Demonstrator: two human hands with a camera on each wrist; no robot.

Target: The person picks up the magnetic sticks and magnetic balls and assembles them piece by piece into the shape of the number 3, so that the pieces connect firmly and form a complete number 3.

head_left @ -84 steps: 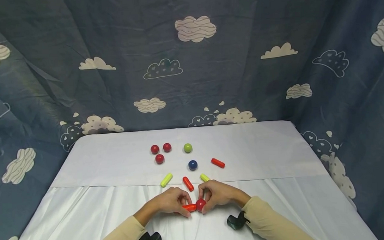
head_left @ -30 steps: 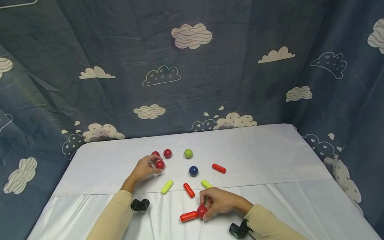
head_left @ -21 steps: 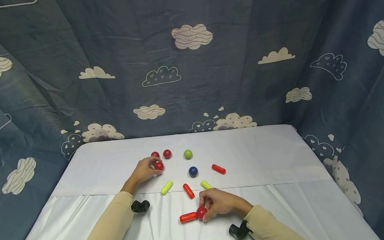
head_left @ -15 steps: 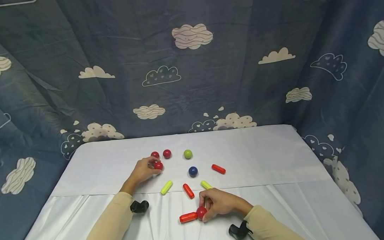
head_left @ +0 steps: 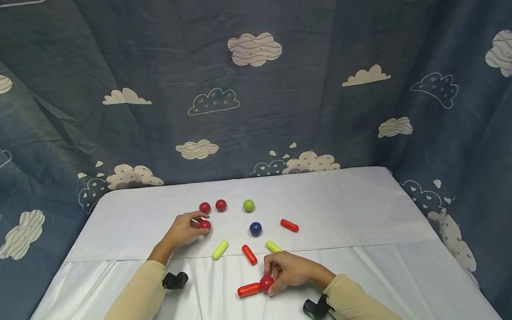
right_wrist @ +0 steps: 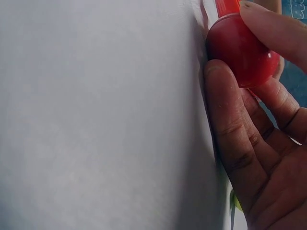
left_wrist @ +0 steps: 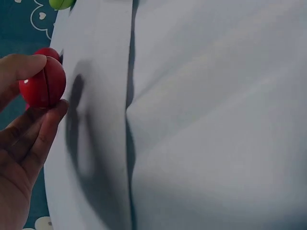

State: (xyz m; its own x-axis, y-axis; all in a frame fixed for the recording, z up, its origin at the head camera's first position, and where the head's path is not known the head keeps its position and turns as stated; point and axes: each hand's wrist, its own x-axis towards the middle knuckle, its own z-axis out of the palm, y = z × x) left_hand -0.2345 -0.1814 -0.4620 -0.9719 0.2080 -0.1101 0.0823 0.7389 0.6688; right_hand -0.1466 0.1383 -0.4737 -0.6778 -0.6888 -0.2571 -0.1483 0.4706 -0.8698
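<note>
My left hand (head_left: 185,229) pinches a red ball (head_left: 204,225) between thumb and fingertips, at the left of the table. In the left wrist view that red ball (left_wrist: 44,84) shows a dark seam and hangs apart from the cloth. Nearer the front, my right hand (head_left: 291,270) pinches a second red ball (head_left: 267,284), which meets the end of a red rod (head_left: 249,289) lying to its left. The right wrist view has this red ball (right_wrist: 240,50) between thumb and fingers, with the red rod's end (right_wrist: 227,6) against it.
Behind the left hand lie two more red balls (head_left: 221,205). A green ball (head_left: 248,206), a blue ball (head_left: 255,228), two yellow-green rods (head_left: 220,250) and two red rods (head_left: 290,225) are spread over the white cloth (head_left: 346,199). A cloud-patterned curtain (head_left: 313,106) stands behind.
My left hand let go of the red rod, reached to the back left and took hold of a red ball, then shifted slightly left with it. My right hand stays on its ball.
</note>
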